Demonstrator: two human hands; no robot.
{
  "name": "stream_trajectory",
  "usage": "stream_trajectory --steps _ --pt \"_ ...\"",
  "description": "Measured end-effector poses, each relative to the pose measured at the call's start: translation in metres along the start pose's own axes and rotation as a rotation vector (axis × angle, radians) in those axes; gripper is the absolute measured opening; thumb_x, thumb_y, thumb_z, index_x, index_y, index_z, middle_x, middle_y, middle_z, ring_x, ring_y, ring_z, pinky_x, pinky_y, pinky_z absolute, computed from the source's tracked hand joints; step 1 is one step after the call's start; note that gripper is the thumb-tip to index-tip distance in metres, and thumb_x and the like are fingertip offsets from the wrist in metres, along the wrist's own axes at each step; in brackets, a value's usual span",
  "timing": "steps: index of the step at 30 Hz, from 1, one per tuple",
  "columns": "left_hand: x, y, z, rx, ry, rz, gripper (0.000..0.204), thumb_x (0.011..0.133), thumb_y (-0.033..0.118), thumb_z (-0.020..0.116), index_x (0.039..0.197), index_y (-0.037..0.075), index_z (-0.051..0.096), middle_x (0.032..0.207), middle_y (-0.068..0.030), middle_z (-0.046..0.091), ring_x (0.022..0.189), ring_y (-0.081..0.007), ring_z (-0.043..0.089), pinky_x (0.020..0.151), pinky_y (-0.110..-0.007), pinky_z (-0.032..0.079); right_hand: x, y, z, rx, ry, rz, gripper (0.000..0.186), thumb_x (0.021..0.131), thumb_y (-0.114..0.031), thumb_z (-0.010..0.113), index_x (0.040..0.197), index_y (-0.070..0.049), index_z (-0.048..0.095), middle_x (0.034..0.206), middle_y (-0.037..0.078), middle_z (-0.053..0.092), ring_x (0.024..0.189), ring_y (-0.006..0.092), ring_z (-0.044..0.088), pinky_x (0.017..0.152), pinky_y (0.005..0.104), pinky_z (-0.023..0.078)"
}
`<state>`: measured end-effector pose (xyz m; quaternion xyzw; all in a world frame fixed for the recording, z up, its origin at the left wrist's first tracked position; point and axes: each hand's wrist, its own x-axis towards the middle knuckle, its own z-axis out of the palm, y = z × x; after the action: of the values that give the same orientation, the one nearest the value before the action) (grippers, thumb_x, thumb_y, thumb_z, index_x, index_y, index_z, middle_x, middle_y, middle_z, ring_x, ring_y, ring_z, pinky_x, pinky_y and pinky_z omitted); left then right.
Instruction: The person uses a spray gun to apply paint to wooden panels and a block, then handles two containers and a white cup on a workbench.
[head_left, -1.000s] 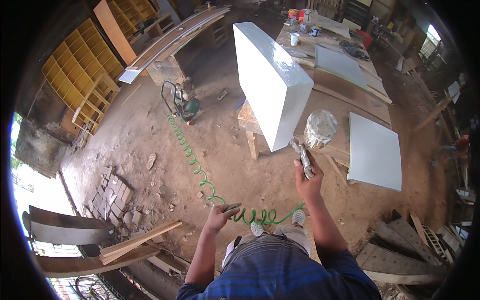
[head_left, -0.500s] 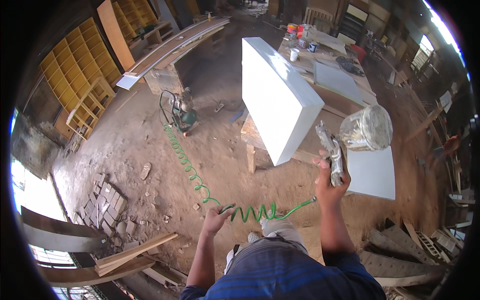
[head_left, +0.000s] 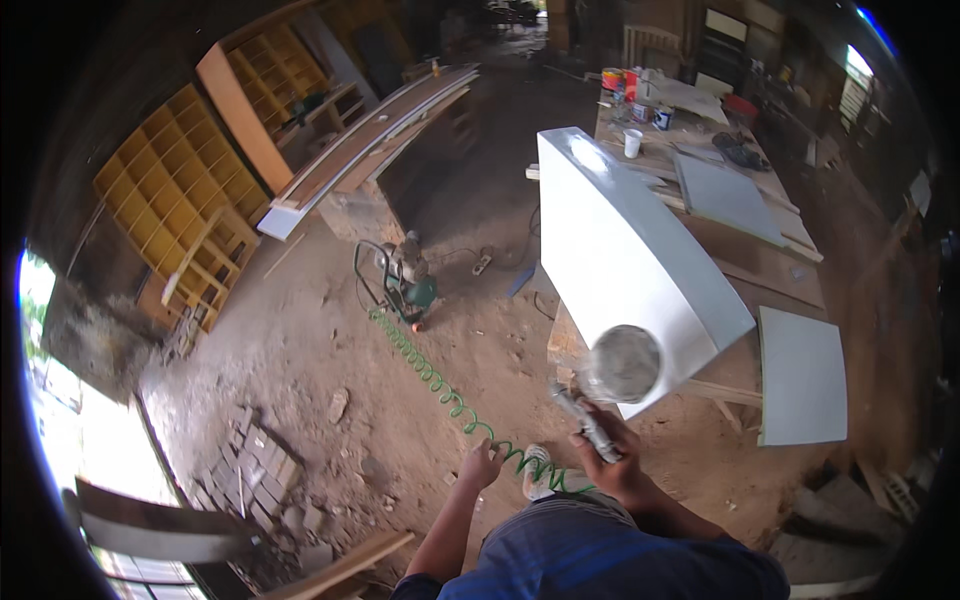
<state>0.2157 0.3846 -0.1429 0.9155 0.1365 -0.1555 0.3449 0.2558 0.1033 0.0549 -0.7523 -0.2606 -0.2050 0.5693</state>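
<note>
My right hand is wrapped round the grip of a spray gun, smeared with pale paint. Its round, paint-crusted cup sits in front of the lower end of a glossy white box-shaped panel. The panel stands on edge by the workbench; whether the gun touches it I cannot tell, though they overlap in view. My left hand is closed round a green coiled air hose. From there the hose runs one way to a small compressor on the floor and the other way toward my right side.
Paint cans, a white cup and a flat white board lie on the workbench. Another white board leans at its near side. Bricks and wood strips lie left; yellow shelving stands behind.
My right hand has swung the spray gun left and down, so its cup now overlaps the panel's lower end. My left hand keeps the hose. The view has shifted, carrying the surroundings right and down.
</note>
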Motion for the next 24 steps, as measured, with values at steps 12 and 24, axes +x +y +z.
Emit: stream_trajectory --steps 12,24 --pt "0.156 0.024 -0.17 -0.795 0.094 0.338 0.076 0.095 0.035 0.079 0.151 -0.005 0.046 0.142 -0.0243 0.063 0.138 -0.0336 0.057 0.116 -0.048 0.044 0.113 0.079 0.141 0.121 -0.177 0.196 0.039 0.094 -0.008 0.081 0.131 -0.006 0.071 0.115 0.017 0.074 0.098 0.0329 0.077 0.08 0.0389 0.06" --pt "0.328 0.142 -0.314 -0.697 -0.211 0.821 0.097 0.071 0.025 0.101 0.144 -0.006 0.046 0.124 -0.0162 0.07 0.114 -0.023 0.07 0.099 -0.037 0.057 0.213 0.174 0.299 -0.222 0.004 0.184 0.053 0.093 -0.025 0.081 0.142 -0.014 0.063 0.127 0.015 0.069 0.098 0.038 0.075 0.078 0.044 0.063"
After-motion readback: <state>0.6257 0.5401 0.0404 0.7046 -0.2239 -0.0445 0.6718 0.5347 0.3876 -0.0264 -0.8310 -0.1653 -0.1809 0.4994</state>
